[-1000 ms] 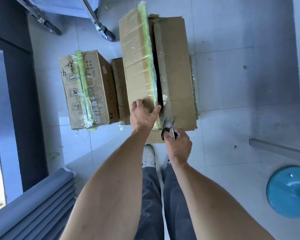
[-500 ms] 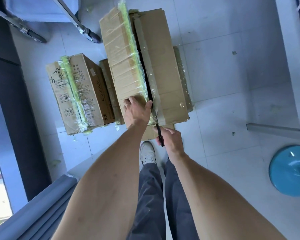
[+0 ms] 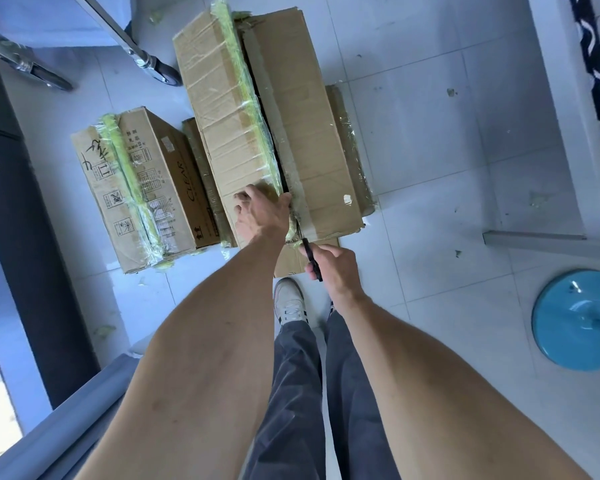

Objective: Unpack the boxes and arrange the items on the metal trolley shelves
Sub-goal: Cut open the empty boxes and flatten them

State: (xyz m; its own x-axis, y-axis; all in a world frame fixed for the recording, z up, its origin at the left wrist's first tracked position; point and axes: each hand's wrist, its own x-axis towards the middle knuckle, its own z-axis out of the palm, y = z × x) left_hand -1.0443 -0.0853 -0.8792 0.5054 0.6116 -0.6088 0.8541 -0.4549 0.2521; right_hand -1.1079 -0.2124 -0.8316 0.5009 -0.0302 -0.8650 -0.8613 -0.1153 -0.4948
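Note:
A tall cardboard box (image 3: 309, 133) stands on the floor in front of me, its top seam slit open along green tape. My left hand (image 3: 260, 213) rests on the left flap near the front edge, fingers spread on the cardboard. My right hand (image 3: 333, 268) grips black-handled scissors (image 3: 310, 254), whose blades point into the near end of the seam. A smaller sealed box (image 3: 136, 188) with printed labels and green tape sits to the left. Only the metal trolley's legs and castors (image 3: 160, 72) show at the top left.
More cartons are wedged under and beside the tall box. A blue round lid or stool (image 3: 575, 320) lies on the floor at the right. A white ledge (image 3: 561, 133) runs along the right, a dark door frame (image 3: 25, 237) along the left. My feet stand just behind the box.
The scissors came back along the seam to the box's near edge and now sit lower, at the front corner. My left hand stayed on the left flap. The view shifted slightly.

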